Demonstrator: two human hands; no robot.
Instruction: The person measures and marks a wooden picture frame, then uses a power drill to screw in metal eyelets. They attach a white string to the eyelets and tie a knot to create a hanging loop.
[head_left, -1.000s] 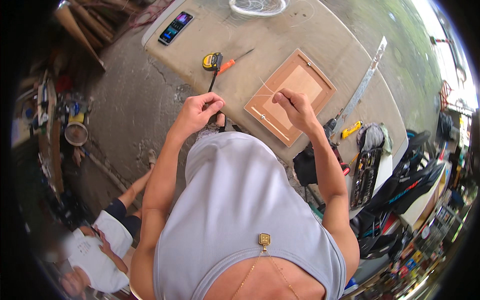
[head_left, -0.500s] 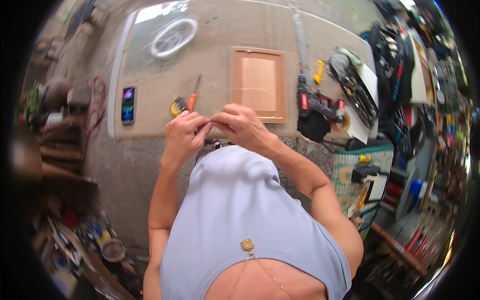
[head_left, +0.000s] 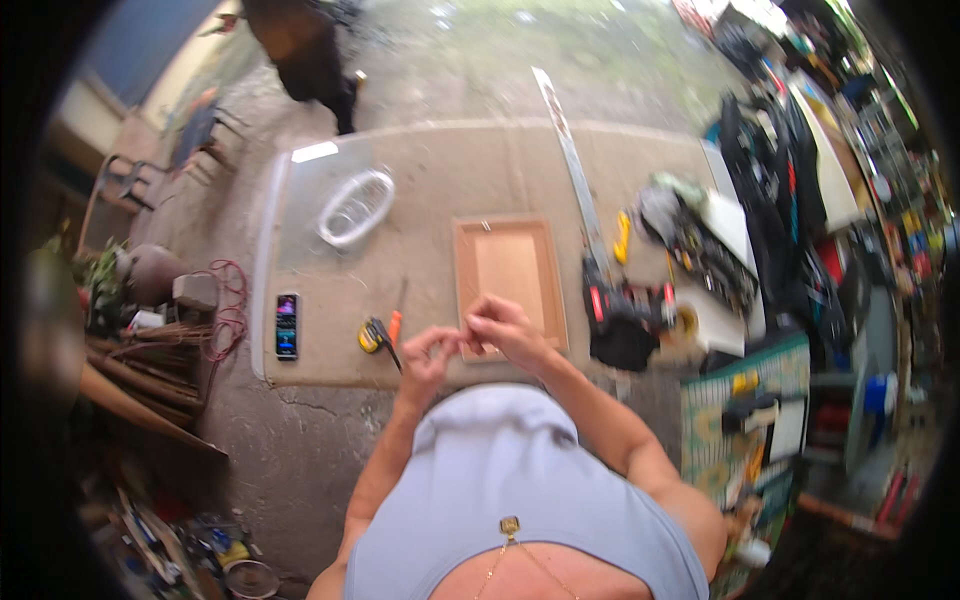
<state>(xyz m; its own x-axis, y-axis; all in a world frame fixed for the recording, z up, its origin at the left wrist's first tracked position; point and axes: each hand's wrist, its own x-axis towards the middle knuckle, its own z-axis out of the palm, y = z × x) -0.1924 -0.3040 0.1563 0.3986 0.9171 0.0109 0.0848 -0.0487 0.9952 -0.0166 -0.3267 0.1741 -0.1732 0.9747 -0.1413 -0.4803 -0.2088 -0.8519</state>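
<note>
My left hand (head_left: 428, 360) and my right hand (head_left: 500, 328) meet in front of me, over the near edge of the table. Both sets of fingertips are drawn together in a pinch and almost touch. A thin clear line seems to be in the right fingers; it is too fine and blurred to follow, and what the left fingers hold is hidden. Under and beyond my right hand lies a flat wooden frame (head_left: 549, 275) with a paler panel and a small metal hanger at its far edge. Left of my hands are a yellow-black tape measure (head_left: 370, 336) and an orange-handled screwdriver (head_left: 395, 326).
A coil of clear line (head_left: 330, 222) lies far left on the covered table (head_left: 460, 165), with a phone (head_left: 287, 325) nearer. Rightward are a long metal ruler (head_left: 568, 150), a yellow tool (head_left: 622, 238) and a cordless drill (head_left: 602, 303). Someone in dark clothes (head_left: 305, 60) stands beyond the table.
My view has tilted up, so the table sits lower and the floor and a person beyond it show. My hands stay together, shifted right relative to the tape measure; the left fingers look looser.
</note>
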